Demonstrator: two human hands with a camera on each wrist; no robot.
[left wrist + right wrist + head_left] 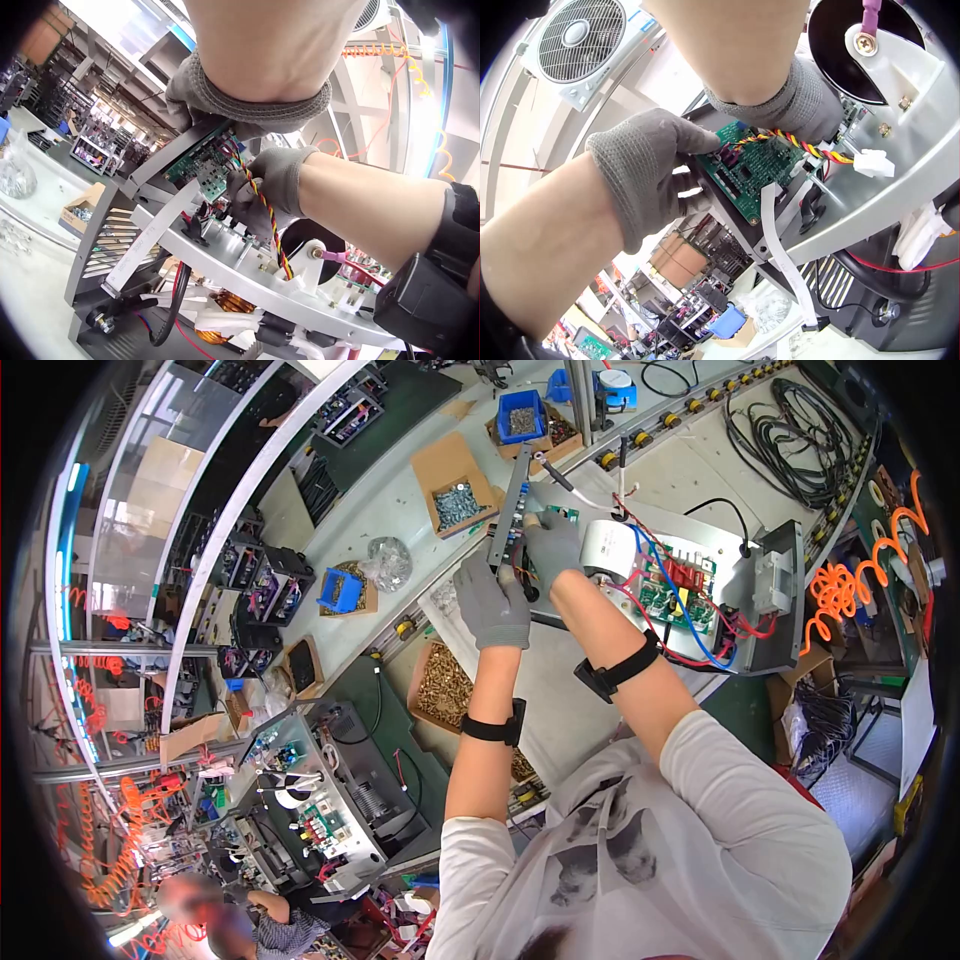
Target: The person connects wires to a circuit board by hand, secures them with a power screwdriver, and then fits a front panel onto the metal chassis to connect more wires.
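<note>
Grey gloves [485, 625] cover both hands. The left hand [649, 165] pinches the edge of a dark metal plate [511, 505], with its thumb in front and other fingers behind. A green circuit board [754, 169] sits against that plate, and both are held up at a slant by the left end of an open machine [785, 630], as the head view sees it. The right hand [274, 187] is bent close to the board, right by some twisted wires [804, 144] in red, yellow and black. I cannot tell if its fingertips hold anything. The twisted wires run from the board to a white plug [874, 163] on the machine. A flat white cable [784, 255] hangs from the board's low end.

On the machine, a fat white can [607, 548] sits beside another green board [650, 600] with red parts on it. Each arm wears a black strap [632, 662].

Near the left hand, a cardboard box [445, 463] holds silver screws. A clear plastic bag [387, 565] lies near a little blue tray [340, 591]. Lots of small brass-coloured bits [447, 685] fill a box below. Off to the right are black cables [805, 450] and a curly orange hose [835, 590].
</note>
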